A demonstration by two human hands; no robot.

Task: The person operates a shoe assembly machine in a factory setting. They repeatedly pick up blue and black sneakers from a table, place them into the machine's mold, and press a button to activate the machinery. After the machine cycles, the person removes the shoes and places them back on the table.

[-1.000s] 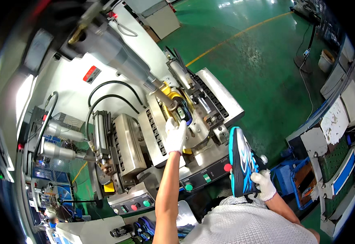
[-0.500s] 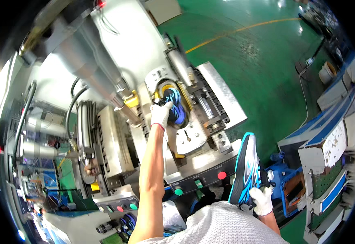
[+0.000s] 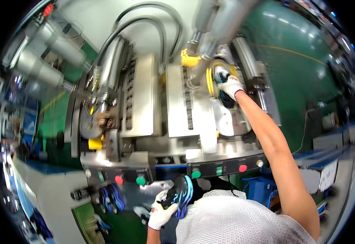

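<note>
On a green workshop floor (image 3: 303,61) stands a grey pressing machine (image 3: 153,101); at its upper right station the gloved right hand (image 3: 231,86) grips a blue shoe (image 3: 225,83), while below its button panel (image 3: 222,167) the left hand (image 3: 161,213) clasps another blue-black shoe (image 3: 181,194).

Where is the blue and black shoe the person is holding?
In the head view, the blue and black shoe is low in the middle, in the gloved left hand, just below the machine's green button.

Shoe in press (image 3: 223,87) mostly hidden under gloved hand (image 3: 230,86).
</note>
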